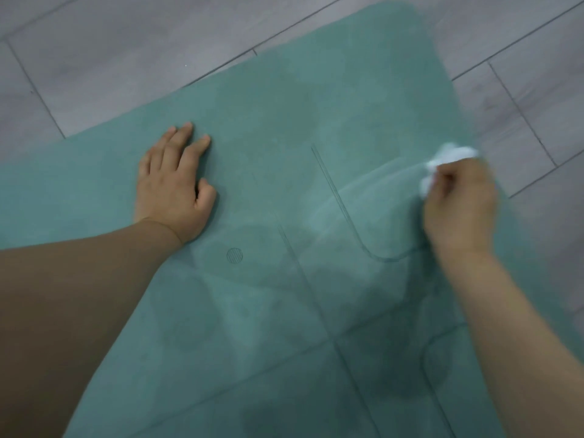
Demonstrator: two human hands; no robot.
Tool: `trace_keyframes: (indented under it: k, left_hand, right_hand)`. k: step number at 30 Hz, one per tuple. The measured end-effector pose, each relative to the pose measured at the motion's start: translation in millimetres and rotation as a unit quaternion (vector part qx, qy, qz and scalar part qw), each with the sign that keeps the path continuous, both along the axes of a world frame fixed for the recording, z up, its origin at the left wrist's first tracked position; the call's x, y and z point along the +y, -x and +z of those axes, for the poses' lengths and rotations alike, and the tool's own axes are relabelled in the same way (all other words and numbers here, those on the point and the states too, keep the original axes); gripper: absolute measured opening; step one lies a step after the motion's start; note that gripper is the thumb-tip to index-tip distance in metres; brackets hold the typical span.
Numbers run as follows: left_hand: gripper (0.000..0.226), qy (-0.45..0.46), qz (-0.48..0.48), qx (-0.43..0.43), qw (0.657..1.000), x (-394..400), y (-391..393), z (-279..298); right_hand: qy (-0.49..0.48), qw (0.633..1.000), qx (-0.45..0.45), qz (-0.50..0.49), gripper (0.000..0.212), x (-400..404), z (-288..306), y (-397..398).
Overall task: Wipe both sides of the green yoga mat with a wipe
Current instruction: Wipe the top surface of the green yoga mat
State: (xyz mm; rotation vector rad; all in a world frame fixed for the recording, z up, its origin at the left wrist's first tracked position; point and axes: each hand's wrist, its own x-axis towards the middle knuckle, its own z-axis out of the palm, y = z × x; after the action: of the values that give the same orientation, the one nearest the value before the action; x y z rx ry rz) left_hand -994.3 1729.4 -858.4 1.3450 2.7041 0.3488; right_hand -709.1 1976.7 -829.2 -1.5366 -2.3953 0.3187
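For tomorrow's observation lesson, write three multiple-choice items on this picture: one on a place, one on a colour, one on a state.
1. Where does the left hand rest?
A. flat on the green yoga mat
B. on the grey floor
C. in the air

2. What colour is the wipe?
A. yellow
B. white
C. black

3. In what state is the right hand?
A. open, fingers straight
B. shut, holding nothing
C. grip curled round the crumpled wipe

Key:
1 A, its palm and fingers lie on the mat.
2 B, the crumpled wad shows white against the mat's right edge.
3 C, curled fingers hold the wipe, which sticks out beyond them.
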Motion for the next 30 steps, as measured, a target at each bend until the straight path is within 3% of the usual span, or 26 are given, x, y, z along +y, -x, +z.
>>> trace_keyframes:
  k: [2,4,6,7,8,9,11,13,14,15,17,19,20,21,22,24,25,26,27,28,30]
  left_hand:
    - [0.065,0.0,0.002,-0.001,1.0,-0.2,0.3,0.2]
    - [0.065,-0.001,0.001,0.001,1.0,-0.9,1.2,0.0]
    - [0.066,-0.001,-0.002,0.0,1.0,-0.3,1.6,-0.1]
    - [0.065,-0.001,-0.003,0.0,1.0,-0.1,1.6,-0.2]
    - [0.065,-0.001,-0.003,0.002,1.0,0.2,1.7,-0.6]
    - [0.065,-0.003,-0.002,0.003,1.0,0.0,2.0,-1.1]
    - [0.065,-0.003,0.0,0.001,1.0,-1.1,1.1,-0.5]
    - [0.066,-0.001,0.004,-0.001,1.0,-1.1,0.4,0.1]
    - [0.066,-0.002,0.004,0.0,1.0,-0.6,0.3,0.6]
    - [0.066,-0.003,0.003,0.0,1.0,-0.2,-0.1,0.6]
    - [0.066,-0.001,0.002,-0.001,1.0,-1.0,0.2,0.0]
    - [0.067,0.0,-0.001,0.001,1.0,-0.9,0.8,-0.6]
    - [0.067,0.0,-0.001,-0.001,1.0,-0.3,0.8,-0.5]
    - [0.067,-0.001,0.001,-0.002,1.0,-0.4,0.6,-0.5]
    - [0.067,-0.002,0.001,0.0,1.0,-1.1,0.1,-0.7]
    - [0.066,0.0,-0.003,0.006,1.0,-2.4,-1.1,-0.5]
    - [0.066,-0.001,-0.004,0.005,1.0,-2.0,-1.0,-0.1]
    - [0.066,-0.003,-0.004,0.003,1.0,-0.8,-0.7,0.2]
    - [0.066,-0.002,-0.004,0.0,1.0,0.1,-0.8,-0.3]
    - [0.066,0.0,-0.003,-0.001,1.0,0.1,-1.1,-0.8]
    - [0.066,-0.002,0.004,0.004,1.0,-1.7,-0.5,-0.7]
  right_hand:
    - [0.069,0.971,-0.058,0.223,0.015,-71.5,-4.1,14.7]
    - [0.184,0.866,-0.092,0.456,0.011,-138.3,5.6,15.0]
    - [0.173,0.778,-0.045,0.603,0.018,-150.4,7.6,4.9]
    - [0.144,0.779,-0.022,0.61,0.023,-129.4,5.4,1.2]
    - [0.114,0.82,-0.008,0.561,0.027,-99.7,-1.0,-3.5]
    - [0.075,0.88,0.007,0.468,0.028,-65.7,-5.4,-8.9]
    - [0.012,0.985,-0.021,0.173,0.022,2.6,1.1,-28.9]
    - [0.033,0.996,0.033,-0.073,0.022,26.8,8.5,-49.4]
    - [0.021,0.993,0.045,-0.105,0.021,13.3,5.3,-47.6]
    - [0.03,0.996,0.052,-0.071,0.019,-11.4,1.8,-38.7]
    - [0.08,0.986,0.066,0.133,0.014,-78.8,-4.5,-16.4]
    - [0.11,0.924,0.024,0.366,0.014,-131.2,-3.0,-10.5]
    - [0.093,0.896,0.001,0.434,0.016,-128.8,-4.1,-15.2]
    - [0.076,0.896,-0.006,0.437,0.017,-110.0,-6.8,-21.8]
    - [0.061,0.929,0.006,0.364,0.018,-85.7,-10.0,-28.9]
    - [0.039,0.995,0.063,0.064,0.016,-37.8,-1.8,-40.8]
    - [0.055,0.992,0.094,-0.067,0.015,-29.0,3.5,-43.5]
    - [0.066,0.988,0.097,-0.102,0.015,-37.6,3.9,-40.2]
    - [0.092,0.991,0.093,-0.031,0.015,-62.1,3.7,-33.4]
    - [0.115,0.984,0.082,0.111,0.014,-96.0,2.3,-26.7]
    - [0.141,0.889,0.035,0.433,0.014,-156.2,1.0,-25.0]
